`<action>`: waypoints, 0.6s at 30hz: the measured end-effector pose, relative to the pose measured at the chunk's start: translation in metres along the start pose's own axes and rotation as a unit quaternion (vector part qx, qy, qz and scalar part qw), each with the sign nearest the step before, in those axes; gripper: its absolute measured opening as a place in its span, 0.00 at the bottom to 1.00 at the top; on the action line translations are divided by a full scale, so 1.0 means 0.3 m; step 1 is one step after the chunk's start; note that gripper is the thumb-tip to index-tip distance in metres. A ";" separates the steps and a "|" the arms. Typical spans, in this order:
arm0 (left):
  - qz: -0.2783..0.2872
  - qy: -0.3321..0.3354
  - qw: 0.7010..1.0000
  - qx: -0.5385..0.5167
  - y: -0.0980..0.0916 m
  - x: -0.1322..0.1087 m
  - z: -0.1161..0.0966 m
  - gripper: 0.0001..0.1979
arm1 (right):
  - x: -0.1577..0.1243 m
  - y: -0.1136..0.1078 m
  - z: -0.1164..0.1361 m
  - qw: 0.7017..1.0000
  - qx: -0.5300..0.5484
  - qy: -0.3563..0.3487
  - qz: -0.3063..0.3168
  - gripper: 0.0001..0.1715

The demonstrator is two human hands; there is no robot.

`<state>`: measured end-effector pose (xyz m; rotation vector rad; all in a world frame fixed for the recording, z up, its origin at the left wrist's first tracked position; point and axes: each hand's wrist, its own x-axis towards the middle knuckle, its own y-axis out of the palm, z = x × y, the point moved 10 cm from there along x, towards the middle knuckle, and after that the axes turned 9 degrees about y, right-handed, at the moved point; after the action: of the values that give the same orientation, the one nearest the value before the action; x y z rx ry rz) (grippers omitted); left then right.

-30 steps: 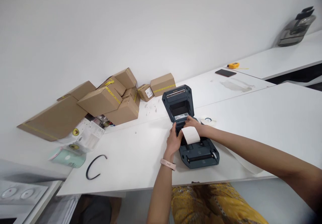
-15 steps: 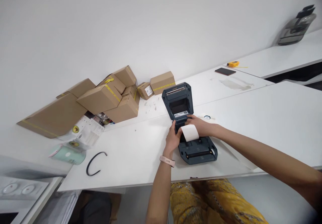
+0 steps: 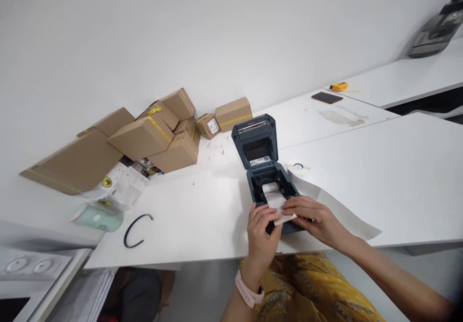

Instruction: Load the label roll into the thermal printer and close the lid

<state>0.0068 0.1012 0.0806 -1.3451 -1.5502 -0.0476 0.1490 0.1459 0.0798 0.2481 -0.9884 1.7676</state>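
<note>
A dark blue-grey label printer stands on the white table with its lid raised. Inside its body lies a white label roll, and the white paper strip runs from it toward the printer's front. My left hand, with a pink band at the wrist, pinches the left side of the strip's end. From the right, my right hand has its fingers closed on the strip's other side. Both hands cover most of the printer's front edge.
Cardboard boxes are piled at the back left. A black headband and a green cylinder lie left. Loose backing paper curls right of the printer. Farther back are a phone and a yellow tape measure.
Both hands have moved from the printer's rear to its front. The roll now sits down inside the printer, with its strip drawn forward between my hands.
</note>
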 end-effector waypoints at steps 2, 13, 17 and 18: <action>-0.019 0.036 0.999 0.020 -0.007 -0.025 -0.036 0.11 | -0.048 0.004 0.014 1.000 0.004 -0.022 -0.012 0.12; 0.068 0.002 0.997 -0.037 -0.025 -0.056 -0.078 0.22 | -0.149 0.013 0.043 0.998 -0.032 -0.041 -0.017 0.15; 0.025 -0.113 0.991 -0.061 -0.087 0.061 0.072 0.19 | -0.155 0.024 0.042 0.999 -0.037 -0.026 -0.004 0.13; 0.022 -0.125 0.991 -0.052 -0.082 0.095 0.104 0.19 | -0.160 0.028 0.041 0.999 -0.038 -0.022 0.001 0.13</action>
<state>-0.0269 0.1311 0.0994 -1.5128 -1.7460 0.0700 0.1592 0.1033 0.0553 0.2386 -1.0845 1.7285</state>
